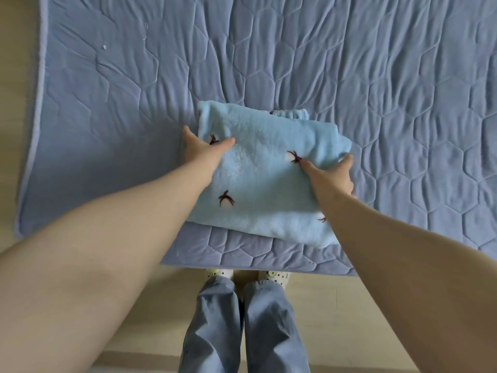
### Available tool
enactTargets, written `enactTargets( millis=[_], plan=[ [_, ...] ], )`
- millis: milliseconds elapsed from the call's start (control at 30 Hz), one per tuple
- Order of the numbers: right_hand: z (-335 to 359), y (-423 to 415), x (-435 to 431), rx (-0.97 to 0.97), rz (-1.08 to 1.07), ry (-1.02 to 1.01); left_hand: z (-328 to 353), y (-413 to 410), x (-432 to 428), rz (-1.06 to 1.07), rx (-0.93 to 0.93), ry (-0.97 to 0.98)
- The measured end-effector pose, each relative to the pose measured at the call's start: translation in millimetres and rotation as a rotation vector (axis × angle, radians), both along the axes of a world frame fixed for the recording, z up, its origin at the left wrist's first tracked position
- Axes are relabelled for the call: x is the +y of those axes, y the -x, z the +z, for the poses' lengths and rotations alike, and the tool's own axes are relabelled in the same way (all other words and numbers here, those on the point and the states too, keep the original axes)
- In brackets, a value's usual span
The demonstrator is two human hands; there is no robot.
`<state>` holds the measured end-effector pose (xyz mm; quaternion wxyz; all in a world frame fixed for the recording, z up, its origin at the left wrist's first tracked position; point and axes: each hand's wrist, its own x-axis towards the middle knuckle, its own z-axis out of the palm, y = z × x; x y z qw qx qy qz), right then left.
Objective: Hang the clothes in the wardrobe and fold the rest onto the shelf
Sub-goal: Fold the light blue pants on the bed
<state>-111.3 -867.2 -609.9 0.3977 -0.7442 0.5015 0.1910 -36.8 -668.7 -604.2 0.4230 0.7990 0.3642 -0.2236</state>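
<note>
The folding of this piece looks finished or nearly so: a folded fleece garment (263, 181) lies as a thick, roughly rectangular pad near the foot edge of the bed, on the quilted bedspread (376, 76), and what seems left is to lift it and carry it to the shelf. Neither shelf nor wardrobe is in view, and no other loose clothes show, so how much of the whole job remains cannot be judged. The left hand (199, 150) grips the pad's left edge, thumb on top and fingers (187, 131) tucked round the side. The right hand (333, 175) grips the right edge the same way, thumb lying beside an embroidered motif. The garment is pale blue, plush and fuzzy, dotted with small dark-red embroidered motifs. A gathered elastic band (291, 114) peeks out at its far edge, which suggests trousers or a matching piece folded inside. The bedspread is a duller blue, thin and puckered, stitched in a honeycomb pattern. Below stand the person's grey-blue trouser legs (242, 324) and dotted slippers (274, 275) on a pale floor (16, 76).
</note>
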Motion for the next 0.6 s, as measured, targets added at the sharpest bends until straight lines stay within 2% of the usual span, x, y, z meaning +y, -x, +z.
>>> enactTargets(
  millis=[100,233,333,367,400,467,500,567,600],
  plan=[
    [5.6,0.4,-5.2,-0.119,0.032,-0.066,16.3,-6.8,4.1,0.101,-0.008,0.281],
    [25.7,-16.4,-6.1,-0.306,0.032,0.074,39.3,-20.2,7.2,0.112,-0.124,0.395],
    [42.5,-41.3,-8.2,-0.477,-0.044,0.104,50.3,-37.8,-0.7,0.134,-0.278,0.368],
    [44.2,-48.3,-9.0,-0.477,-0.03,0.125,50.4,-43.0,-3.7,0.063,-0.332,0.281],
    [44.4,-53.1,-8.8,-0.441,0.03,0.189,49.0,-45.3,-6.2,-0.081,-0.386,0.113],
    [42.6,-55.3,-3.5,-0.338,0.293,0.371,41.7,-40.6,-12.1,-0.482,-0.487,-0.271],
    [40.0,-52.7,1.5,-0.307,0.455,0.425,37.8,-33.3,-17.8,-0.685,-0.523,-0.401],
    [28.0,-44.2,13.8,-0.242,0.682,0.413,24.8,-15.1,-30.2,-0.996,-0.461,-0.456],
    [21.0,-40.4,18.4,-0.185,0.72,0.37,16.3,-7.7,-35.1,-1.078,-0.372,-0.442]
  ],
)
